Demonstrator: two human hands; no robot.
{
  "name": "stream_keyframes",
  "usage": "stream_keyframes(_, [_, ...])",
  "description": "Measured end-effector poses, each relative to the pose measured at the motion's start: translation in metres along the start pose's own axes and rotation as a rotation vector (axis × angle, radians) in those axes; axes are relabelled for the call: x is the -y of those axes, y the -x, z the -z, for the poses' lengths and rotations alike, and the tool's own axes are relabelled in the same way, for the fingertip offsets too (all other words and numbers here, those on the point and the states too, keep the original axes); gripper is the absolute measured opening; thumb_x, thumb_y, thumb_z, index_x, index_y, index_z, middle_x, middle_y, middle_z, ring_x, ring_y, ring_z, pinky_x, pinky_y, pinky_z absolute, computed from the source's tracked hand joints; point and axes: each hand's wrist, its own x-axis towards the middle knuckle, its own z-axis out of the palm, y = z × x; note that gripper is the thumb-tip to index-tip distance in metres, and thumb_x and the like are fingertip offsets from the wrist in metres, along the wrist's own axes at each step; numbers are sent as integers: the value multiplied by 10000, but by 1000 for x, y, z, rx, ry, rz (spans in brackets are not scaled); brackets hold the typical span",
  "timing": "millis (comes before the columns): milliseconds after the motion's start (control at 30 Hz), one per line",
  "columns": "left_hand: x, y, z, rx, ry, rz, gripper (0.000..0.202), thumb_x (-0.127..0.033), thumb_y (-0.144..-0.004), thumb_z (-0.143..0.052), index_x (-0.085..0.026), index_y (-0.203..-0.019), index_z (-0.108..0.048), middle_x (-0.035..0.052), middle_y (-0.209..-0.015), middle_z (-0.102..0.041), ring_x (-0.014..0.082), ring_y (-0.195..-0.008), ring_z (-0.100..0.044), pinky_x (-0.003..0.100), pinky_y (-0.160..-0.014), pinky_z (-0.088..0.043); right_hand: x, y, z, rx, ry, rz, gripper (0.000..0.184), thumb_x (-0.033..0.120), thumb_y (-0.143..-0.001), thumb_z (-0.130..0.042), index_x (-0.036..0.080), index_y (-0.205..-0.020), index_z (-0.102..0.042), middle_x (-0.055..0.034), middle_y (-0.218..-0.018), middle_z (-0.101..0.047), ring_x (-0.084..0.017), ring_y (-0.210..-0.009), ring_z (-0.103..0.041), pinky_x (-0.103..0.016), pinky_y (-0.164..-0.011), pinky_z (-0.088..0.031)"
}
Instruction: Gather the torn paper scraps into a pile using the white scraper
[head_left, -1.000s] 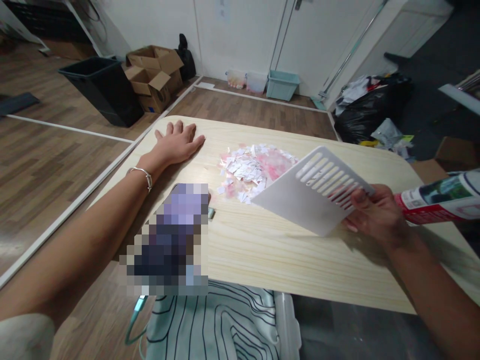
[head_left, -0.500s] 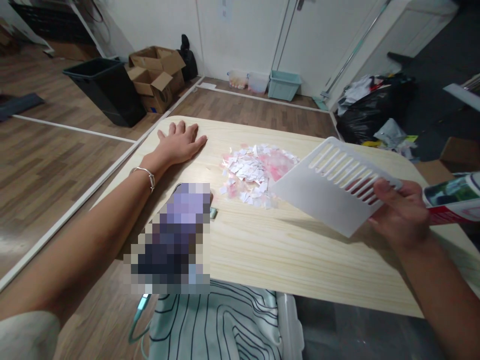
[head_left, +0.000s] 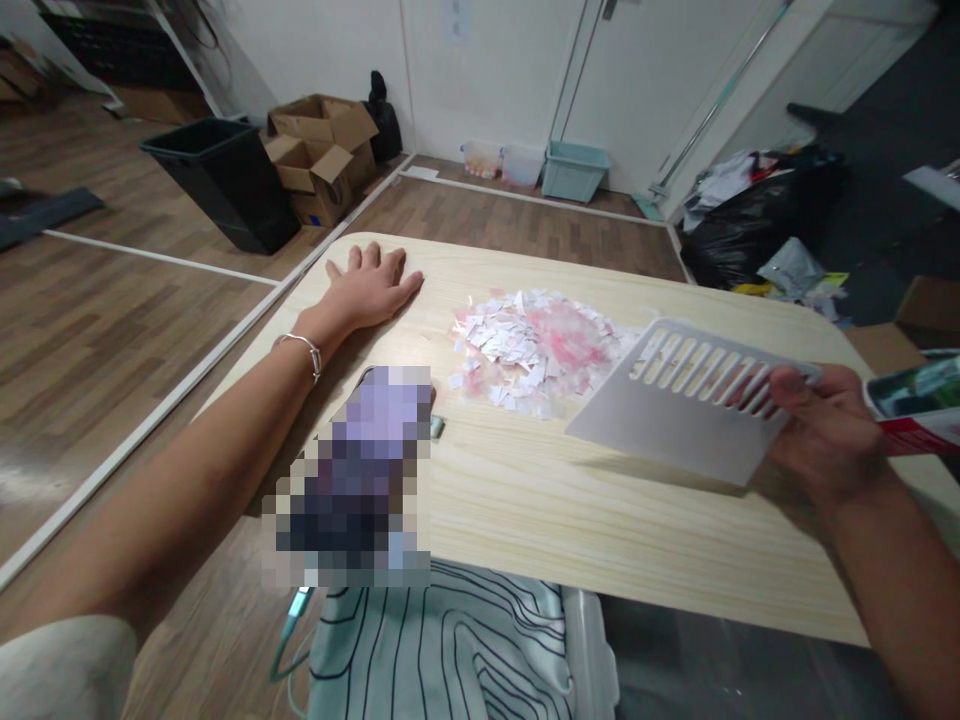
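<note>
My left hand (head_left: 367,287) lies flat on the far left of the pale wooden table (head_left: 525,515), fingers spread, nothing in it. My right hand (head_left: 832,425) grips a white slotted plastic panel (head_left: 675,430) by its right end. The panel is tilted above the tabletop, its left corner close to a heap of torn paper scraps (head_left: 517,345). White and pink pieces make up this heap in the table's middle. Just beyond the right hand lies a cylinder with a red and white label (head_left: 919,405), partly cut off by the frame edge.
A pixelated phone-like object (head_left: 364,450) lies near the left forearm, beside a small green item (head_left: 436,427). Striped cloth (head_left: 442,640) and a clear plastic bin (head_left: 592,650) are below the front edge. Past the table are a black trash bin (head_left: 232,190), cardboard boxes (head_left: 322,180) and black bags (head_left: 739,215).
My right hand has turned the panel, lowering its far slotted edge and shifting it slightly right. The left hand stays flat on the table. The whole view has shifted slightly.
</note>
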Motion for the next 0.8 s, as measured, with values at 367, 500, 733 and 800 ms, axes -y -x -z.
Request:
stream_keyframes(367, [5,-5,-7,-24,8,2,974,-743,-1217,-196,-288,-2032,-474,258,-2107,-449,597,-1971,-341,966,-1500,-318,-3,0,3,119,107,-18,861,1061,-547,-1130,243,-599,-865,-134,-662,-848,-224,-580,-760,-320,-572,-583])
stream_keyframes(500, [6,-6,-7,-34,5,-3,964,-754,-1215,-204,-295,-2004,-515,270,-2066,-510,598,-1949,-388,959,-1487,-352,-1,6,-7,193,108,-9,861,1088,-648,-1070,243,-655,-905,-115,-625,-820,-216,-516,-701,-319,-515,-543])
stream_keyframes(733, [3,-4,-5,-34,-22,-3,951,-717,-1212,-221,-236,-1951,-575,310,-2029,-539,606,-1903,-462,966,-1463,-403,7,20,-29,267,73,42,862,1076,-722,-1040,229,-635,-909,-117,-601,-792,-203,-528,-689,-293,-493,-490])
stream_keyframes(800, [3,-4,-5,-36,-18,-3,953,-722,-1209,-221,-239,-1949,-578,307,-2030,-538,603,-1908,-456,966,-1466,-401,8,22,-33,239,40,48,868,1097,-706,-1023,240,-632,-901,-113,-605,-797,-217,-511,-695,-311,-488,-509])
